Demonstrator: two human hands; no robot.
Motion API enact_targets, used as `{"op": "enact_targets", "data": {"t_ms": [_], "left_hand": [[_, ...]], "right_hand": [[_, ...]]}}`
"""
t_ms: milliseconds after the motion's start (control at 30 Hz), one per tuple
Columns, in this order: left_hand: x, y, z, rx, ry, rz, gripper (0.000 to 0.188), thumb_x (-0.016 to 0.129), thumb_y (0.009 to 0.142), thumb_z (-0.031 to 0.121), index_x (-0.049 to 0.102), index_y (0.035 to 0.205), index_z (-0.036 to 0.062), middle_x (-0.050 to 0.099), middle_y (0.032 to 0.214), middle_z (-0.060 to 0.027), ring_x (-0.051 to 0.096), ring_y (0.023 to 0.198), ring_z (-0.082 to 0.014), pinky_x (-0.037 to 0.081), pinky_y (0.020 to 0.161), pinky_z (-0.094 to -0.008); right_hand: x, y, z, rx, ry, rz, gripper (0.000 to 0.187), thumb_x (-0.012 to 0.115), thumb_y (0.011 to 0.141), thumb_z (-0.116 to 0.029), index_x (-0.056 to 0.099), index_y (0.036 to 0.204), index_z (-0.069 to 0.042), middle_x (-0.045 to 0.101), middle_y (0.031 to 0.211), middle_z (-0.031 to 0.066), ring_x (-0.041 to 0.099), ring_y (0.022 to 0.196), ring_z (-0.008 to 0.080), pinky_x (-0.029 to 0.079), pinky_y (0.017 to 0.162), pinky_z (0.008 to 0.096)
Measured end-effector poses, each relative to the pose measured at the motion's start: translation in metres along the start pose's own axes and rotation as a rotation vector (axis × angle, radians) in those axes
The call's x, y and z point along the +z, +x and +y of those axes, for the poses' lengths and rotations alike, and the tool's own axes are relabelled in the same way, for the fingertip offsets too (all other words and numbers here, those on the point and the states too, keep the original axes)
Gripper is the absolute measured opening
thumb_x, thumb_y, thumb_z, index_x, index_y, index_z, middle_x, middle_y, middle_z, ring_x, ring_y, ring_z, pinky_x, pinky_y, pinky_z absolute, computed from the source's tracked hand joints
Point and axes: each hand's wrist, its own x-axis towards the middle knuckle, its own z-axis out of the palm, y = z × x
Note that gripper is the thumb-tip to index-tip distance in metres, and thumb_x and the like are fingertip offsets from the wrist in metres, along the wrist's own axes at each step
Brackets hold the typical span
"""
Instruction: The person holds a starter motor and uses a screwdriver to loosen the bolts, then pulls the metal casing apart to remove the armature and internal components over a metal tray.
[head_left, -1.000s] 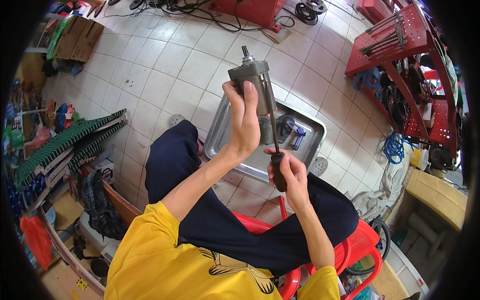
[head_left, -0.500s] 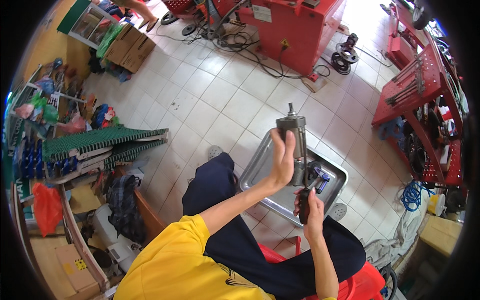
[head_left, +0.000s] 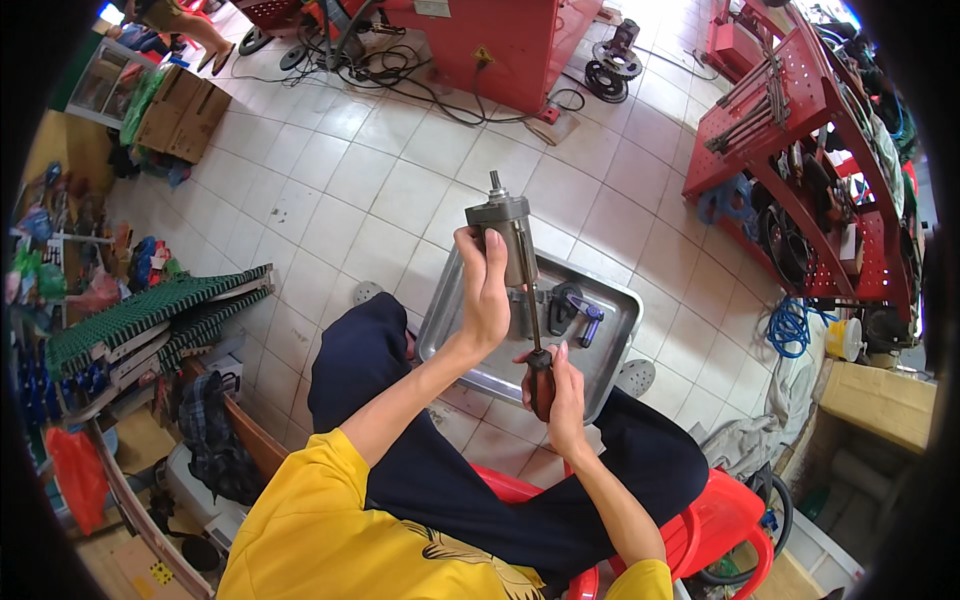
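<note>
My left hand (head_left: 487, 300) is closed round a grey metal cylindrical motor (head_left: 515, 258), held upright with its toothed shaft pointing up. A screwdriver (head_left: 541, 388) with a dark red and black handle is gripped in my right hand (head_left: 566, 395). Its long shaft runs up along the motor's right side; where the tip meets the motor I cannot make out. Below both hands lies a metal tray (head_left: 638, 315). Inside it are a black part (head_left: 564, 308), a purple part (head_left: 591, 324) and a grey metal piece (head_left: 522, 318) partly hidden behind the screwdriver and motor.
A red machine (head_left: 500, 50) with cables stands beyond the tray on the tiled floor. Red tool shelves (head_left: 730, 150) are at the right, near a blue hose coil (head_left: 790, 328). Folded green-woven loungers (head_left: 160, 310) sit at the left. Red plastic chair (head_left: 725, 510) beneath me.
The whole scene has shifted left in the picture. On the screwdriver handle my right fingers sit differently, and more of its dark red side shows. My left hand still holds the motor.
</note>
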Motion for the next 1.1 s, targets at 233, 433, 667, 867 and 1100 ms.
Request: {"op": "enact_targets", "data": {"t_ms": [233, 433, 667, 867, 1100], "left_hand": [[0.002, -0.003, 0.0, -0.033, 0.07, -0.045, 0.033, 0.035, 0.112, 0.04, 0.032, 0.116, 0.0071, 0.057, 0.089, -0.0109, 0.06, 0.071, -0.0167, 0.05, 0.07, -0.0308], [0.001, -0.001, -0.007, 0.005, -0.019, -0.087, 0.034, 0.052, 0.108, 0.03, 0.035, 0.117, 0.0024, 0.055, 0.103, -0.0103, 0.062, 0.078, -0.0138, 0.054, 0.07, -0.0282], [0.0, 0.013, 0.001, -0.135, -0.14, -0.064, 0.051, 0.074, 0.095, 0.015, 0.034, 0.122, -0.0007, 0.061, 0.118, -0.0188, 0.07, 0.103, -0.0242, 0.058, 0.088, -0.0325], [-0.013, 0.021, -0.008, -0.099, -0.142, -0.027, 0.072, 0.086, 0.082, 0.008, 0.039, 0.135, -0.0034, 0.063, 0.117, -0.0135, 0.067, 0.103, -0.0192, 0.056, 0.09, -0.0315], [-0.011, 0.014, -0.008, -0.188, -0.132, -0.105, 0.046, 0.09, 0.075, 0.003, 0.063, 0.112, 0.0023, 0.07, 0.103, -0.0049, 0.066, 0.096, -0.0127, 0.055, 0.087, -0.0293]], "right_hand": [[0.015, -0.01, 0.003, -0.035, -0.065, 0.096, 0.031, 0.057, 0.106, -0.032, 0.063, 0.109, -0.001, 0.061, 0.075, 0.0025, 0.052, 0.061, 0.0078, 0.042, 0.054, 0.0237], [0.004, -0.003, 0.001, 0.04, 0.034, 0.131, 0.023, 0.061, 0.104, -0.024, 0.061, 0.106, -0.001, 0.058, 0.077, 0.0015, 0.049, 0.061, 0.007, 0.039, 0.054, 0.0229], [-0.013, 0.014, -0.004, -0.101, -0.145, 0.242, 0.022, 0.077, 0.093, -0.014, 0.061, 0.102, -0.002, 0.046, 0.061, -0.005, 0.048, 0.061, 0.005, 0.043, 0.058, 0.025], [-0.054, 0.033, -0.029, -0.119, -0.536, 0.219, 0.032, 0.072, 0.097, -0.028, 0.073, 0.116, -0.002, 0.051, 0.082, -0.0026, 0.044, 0.072, 0.0071, 0.036, 0.063, 0.0242], [-0.085, 0.034, -0.078, -0.396, -0.899, 0.301, 0.025, 0.073, 0.094, -0.021, 0.07, 0.112, -0.004, 0.066, 0.086, 0.0083, 0.06, 0.077, 0.0143, 0.048, 0.071, 0.0277]]}}
